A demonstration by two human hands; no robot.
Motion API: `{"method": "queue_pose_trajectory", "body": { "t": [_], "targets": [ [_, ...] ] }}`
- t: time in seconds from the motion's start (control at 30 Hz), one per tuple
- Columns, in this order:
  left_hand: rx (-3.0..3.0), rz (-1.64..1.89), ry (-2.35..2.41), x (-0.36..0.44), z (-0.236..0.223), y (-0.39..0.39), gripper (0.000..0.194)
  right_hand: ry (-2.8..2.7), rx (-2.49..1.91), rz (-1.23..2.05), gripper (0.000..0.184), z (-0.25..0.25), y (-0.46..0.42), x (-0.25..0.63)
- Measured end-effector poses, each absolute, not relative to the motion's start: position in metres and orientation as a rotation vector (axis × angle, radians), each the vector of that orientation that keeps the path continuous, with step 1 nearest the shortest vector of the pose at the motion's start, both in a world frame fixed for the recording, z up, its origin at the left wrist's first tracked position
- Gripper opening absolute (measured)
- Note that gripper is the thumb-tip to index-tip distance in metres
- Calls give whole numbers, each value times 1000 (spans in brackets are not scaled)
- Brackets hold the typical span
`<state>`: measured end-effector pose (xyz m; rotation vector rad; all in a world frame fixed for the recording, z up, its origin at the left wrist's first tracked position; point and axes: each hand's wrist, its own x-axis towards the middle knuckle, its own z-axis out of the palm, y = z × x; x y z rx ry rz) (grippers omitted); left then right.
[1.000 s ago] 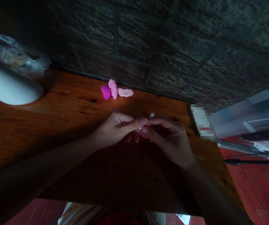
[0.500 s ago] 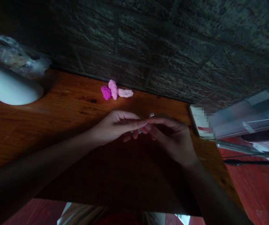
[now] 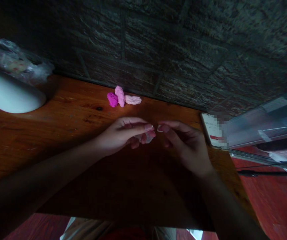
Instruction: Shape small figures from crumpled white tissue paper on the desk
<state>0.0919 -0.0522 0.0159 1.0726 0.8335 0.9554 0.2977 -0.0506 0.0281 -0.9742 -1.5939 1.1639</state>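
My left hand (image 3: 129, 131) is closed, its thumb pressed over a translucent, whitish crumpled piece (image 3: 149, 137) that shows below the fingertips. Just to the right, my right hand (image 3: 186, 141) pinches a small whitish bit (image 3: 160, 128) between thumb and forefinger. A narrow gap separates the two hands. Beyond them, against the wall, lie a magenta clay lump (image 3: 112, 99), a pink clay lump (image 3: 119, 96) and a pale pink clay lump (image 3: 133, 100), set close together. What both whitish pieces are made of I cannot make out.
On the left, a white rounded object (image 3: 15, 93) lies in front of a crumpled clear plastic bag (image 3: 20, 65). A phone (image 3: 212, 128) rests at the right by a clear panel (image 3: 263, 116). A dark stone wall (image 3: 143, 50) backs the wooden table (image 3: 70, 110).
My hands, fingertips touching before, have come slightly apart. The right one has drawn off with a small whitish bit, and more of the translucent piece shows in the left.
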Motion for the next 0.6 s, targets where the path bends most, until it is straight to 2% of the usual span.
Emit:
{"method": "queue_pose_trajectory", "body": {
  "t": [0.23, 0.43, 0.5, 0.6],
  "targets": [
    [928, 995, 841, 90, 17, -47, 21, -1464, -1244, 866, 30, 29, -9, 346],
    [1119, 1079, 934, 87, 11, -45, 21, -1718, -1307, 1229, 67, 4, 8, 362],
    [1211, 1107, 992, 86, 12, -46, 20, -1741, -1286, 1308, 70, -6, 8, 355],
    [1296, 1123, 1034, 87, 15, -48, 18, -1787, -1283, 1281, 63, -16, 7, 344]
  ]
}}
